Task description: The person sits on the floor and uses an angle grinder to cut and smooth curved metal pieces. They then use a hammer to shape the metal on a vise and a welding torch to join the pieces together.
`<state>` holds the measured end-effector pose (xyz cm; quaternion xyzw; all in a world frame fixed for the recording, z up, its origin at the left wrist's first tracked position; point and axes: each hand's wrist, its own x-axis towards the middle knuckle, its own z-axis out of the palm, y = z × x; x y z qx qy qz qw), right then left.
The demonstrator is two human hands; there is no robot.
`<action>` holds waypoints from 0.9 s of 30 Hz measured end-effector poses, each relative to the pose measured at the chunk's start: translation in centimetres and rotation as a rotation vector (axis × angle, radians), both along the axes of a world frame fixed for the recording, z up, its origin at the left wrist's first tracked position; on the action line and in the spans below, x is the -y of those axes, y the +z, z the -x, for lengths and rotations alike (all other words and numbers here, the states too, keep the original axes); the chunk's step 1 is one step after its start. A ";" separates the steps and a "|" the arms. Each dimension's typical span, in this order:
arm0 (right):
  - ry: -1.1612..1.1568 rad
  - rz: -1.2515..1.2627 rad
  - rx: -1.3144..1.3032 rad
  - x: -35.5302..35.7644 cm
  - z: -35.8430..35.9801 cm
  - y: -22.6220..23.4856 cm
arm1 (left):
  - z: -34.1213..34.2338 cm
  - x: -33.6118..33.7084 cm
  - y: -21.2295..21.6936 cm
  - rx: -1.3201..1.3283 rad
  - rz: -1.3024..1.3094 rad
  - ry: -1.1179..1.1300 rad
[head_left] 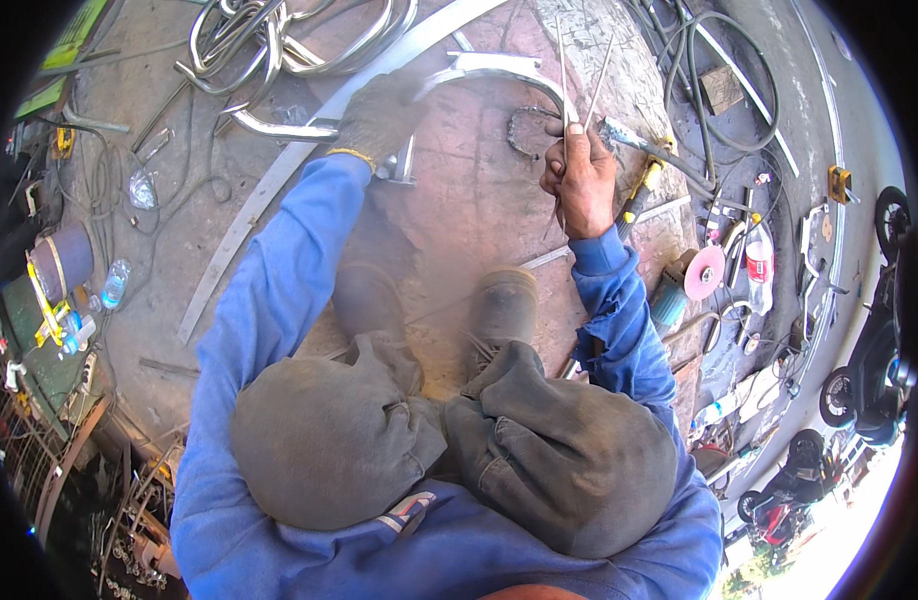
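My left hand [379, 115], in a dark work glove with a yellow cuff, is closed round a bent shiny metal tube [279, 129]. Its fingers are partly blurred. My bare right hand [582, 180] pinches several thin metal rods [596, 85], which fan out above and below the fist. A curved metal tube [509, 68] arches across the floor from near my left hand towards the rods. Just right of my right hand lies a tool with a pale blue tip [624, 135], joined to a dark cable.
Bent tubes [269, 40] are heaped at the far left, beside a long flat metal strip [241, 235]. On the right lie an angle grinder [671, 300] with a pink disc, a plastic bottle [759, 268] and coiled cables [769, 110]. Motorcycles [869, 370] stand beyond.
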<state>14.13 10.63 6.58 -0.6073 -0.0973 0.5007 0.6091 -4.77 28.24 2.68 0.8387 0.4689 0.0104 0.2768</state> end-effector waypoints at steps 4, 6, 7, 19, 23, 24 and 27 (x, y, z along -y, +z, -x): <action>-0.017 -0.014 0.074 0.5 0.8 -0.8 | 0.0 -0.1 -0.2 -0.020 0.072 0.010; 0.046 0.050 0.107 1.3 1.4 -1.2 | -0.1 -0.1 -0.2 0.006 0.020 0.019; 0.086 0.031 0.118 1.8 1.6 -1.4 | -0.1 -0.1 -0.3 0.020 -0.007 0.023; 0.531 0.314 1.064 10.8 5.1 -3.0 | 0.2 -0.1 -0.1 0.012 -0.045 -0.033; 0.653 0.428 1.169 11.5 5.5 -1.5 | 0.2 -0.3 -0.6 -0.007 -0.025 -0.038; 0.665 0.420 1.204 11.0 5.3 -0.1 | 0.3 -0.3 -0.8 0.004 -0.022 -0.029; 0.451 0.205 0.740 7.7 2.5 6.0 | 0.4 -0.5 -1.6 0.014 -0.018 0.009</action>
